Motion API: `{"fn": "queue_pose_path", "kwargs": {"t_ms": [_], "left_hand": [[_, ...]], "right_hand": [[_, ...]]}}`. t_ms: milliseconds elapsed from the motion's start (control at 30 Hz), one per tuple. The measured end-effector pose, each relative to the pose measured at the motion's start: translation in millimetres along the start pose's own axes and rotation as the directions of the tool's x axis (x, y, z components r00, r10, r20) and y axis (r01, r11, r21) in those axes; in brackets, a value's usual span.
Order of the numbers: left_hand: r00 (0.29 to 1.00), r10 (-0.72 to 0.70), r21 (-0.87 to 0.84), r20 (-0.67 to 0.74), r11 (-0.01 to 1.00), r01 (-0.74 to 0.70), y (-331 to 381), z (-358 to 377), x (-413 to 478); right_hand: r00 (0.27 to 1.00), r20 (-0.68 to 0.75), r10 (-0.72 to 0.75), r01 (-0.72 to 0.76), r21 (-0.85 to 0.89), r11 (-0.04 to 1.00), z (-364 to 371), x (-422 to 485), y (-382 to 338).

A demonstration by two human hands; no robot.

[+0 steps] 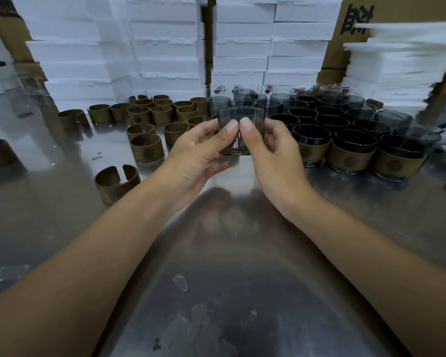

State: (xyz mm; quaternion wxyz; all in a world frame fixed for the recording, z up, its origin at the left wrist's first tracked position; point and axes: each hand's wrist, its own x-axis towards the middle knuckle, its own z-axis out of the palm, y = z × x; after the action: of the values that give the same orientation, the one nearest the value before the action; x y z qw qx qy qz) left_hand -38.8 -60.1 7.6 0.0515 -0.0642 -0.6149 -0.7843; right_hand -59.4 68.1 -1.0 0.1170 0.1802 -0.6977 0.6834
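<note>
Grey glass cup (241, 113): upright, held above the steel table (242, 253), just in front of the rows of dark cups (327, 117).
Left hand (198, 153): thumb pressed on the cup's near wall, fingers curled round its left side.
Right hand (273, 153): thumb beside the left thumb, fingers wrapped round the right side.
Brown sleeves (150, 117): open bands standing left of the cup.
White boxes (165, 47): stacked behind.

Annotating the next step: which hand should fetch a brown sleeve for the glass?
Likely left. The loose sleeves lie beside the left hand; the right hand, also pinching the glass, has only finished cups near it.
</note>
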Motion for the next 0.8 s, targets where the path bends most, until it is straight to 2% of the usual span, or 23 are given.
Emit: {"fn": "queue_pose_path", "kwargs": {"t_ms": [133, 367, 633, 800], "left_hand": [[1.0, 0.006, -0.027, 0.011, 1.0, -0.005, 1, 0, 0], [0.998, 0.005, -0.093, 0.055, 0.996, 0.001, 1, -2, 0], [0.995, -0.014, -0.137, 0.096, 0.99, 0.028, 3, -3, 1], [0.991, -0.021, -0.112, 0.134, 0.993, 0.036, 1, -5, 3]], "right_hand": [[0.999, -0.017, 0.035, -0.034, 0.054, 0.998, -1, 1, -3], [0.993, -0.006, 0.116, -0.111, 0.252, 0.961, -6, 2, -11], [0.971, 0.037, 0.238, -0.238, 0.298, 0.924, -10, 6, -13], [0.971, 0.063, 0.231, -0.24, 0.232, 0.943, -8, 6, -12]]}}
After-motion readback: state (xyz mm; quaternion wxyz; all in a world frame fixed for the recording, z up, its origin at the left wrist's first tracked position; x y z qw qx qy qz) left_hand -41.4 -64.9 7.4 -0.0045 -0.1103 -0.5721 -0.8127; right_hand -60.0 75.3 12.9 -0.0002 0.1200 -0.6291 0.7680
